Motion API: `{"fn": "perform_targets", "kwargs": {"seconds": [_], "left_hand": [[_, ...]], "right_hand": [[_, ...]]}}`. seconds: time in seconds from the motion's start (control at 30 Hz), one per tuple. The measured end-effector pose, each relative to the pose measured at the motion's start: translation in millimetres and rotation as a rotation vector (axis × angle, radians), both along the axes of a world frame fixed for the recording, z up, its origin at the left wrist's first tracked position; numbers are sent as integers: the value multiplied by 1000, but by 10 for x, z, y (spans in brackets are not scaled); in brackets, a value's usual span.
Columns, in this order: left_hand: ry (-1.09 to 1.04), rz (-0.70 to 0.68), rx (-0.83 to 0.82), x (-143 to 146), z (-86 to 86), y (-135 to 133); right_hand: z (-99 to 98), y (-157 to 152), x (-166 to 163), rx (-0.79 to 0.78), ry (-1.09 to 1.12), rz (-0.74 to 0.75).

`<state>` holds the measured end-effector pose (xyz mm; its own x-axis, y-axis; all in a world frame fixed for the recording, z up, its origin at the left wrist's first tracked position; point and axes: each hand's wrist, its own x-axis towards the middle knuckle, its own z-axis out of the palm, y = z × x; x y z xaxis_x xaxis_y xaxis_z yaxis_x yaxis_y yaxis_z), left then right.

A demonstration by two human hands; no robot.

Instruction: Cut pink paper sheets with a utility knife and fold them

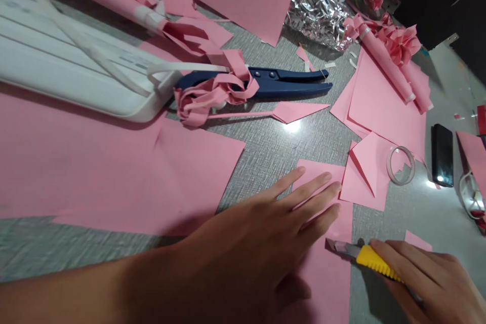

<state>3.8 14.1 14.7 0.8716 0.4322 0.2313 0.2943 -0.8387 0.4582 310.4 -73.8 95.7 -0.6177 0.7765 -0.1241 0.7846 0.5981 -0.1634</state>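
My left hand (288, 223) lies flat with spread fingers on a pink paper sheet (334, 273), pressing it against the grey tabletop (266, 142). In my right hand (425, 273) is a yellow box cutter (377, 262), gripped by its handle. Its blade is out and points left, over the sheet's right part near my left fingertips; whether it touches the paper I cannot tell. Just beyond my left fingers sits a folded pink paper piece (364, 172), with a roll of tape (401, 165) at its right edge.
Dark blue scissors (288, 83) lie among curled pink strips (216, 91). A white device (76, 55) with a cord stands at left. Rolled pink tubes and paper flowers (400, 43), crumpled foil (319, 12) and a black phone (442, 154) are farther off. Large pink sheets (114, 172) cover the left.
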Motion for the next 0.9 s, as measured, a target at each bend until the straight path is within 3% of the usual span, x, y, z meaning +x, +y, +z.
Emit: {"fn": "perform_targets", "kwargs": {"seconds": [0.3, 0.9], "left_hand": [[-5, -7, -21, 4, 8, 8], [11, -4, -118, 13, -4, -5]], "right_hand": [[10, -27, 40, -48, 16, -24], [37, -107, 143, 25, 3, -41]]}}
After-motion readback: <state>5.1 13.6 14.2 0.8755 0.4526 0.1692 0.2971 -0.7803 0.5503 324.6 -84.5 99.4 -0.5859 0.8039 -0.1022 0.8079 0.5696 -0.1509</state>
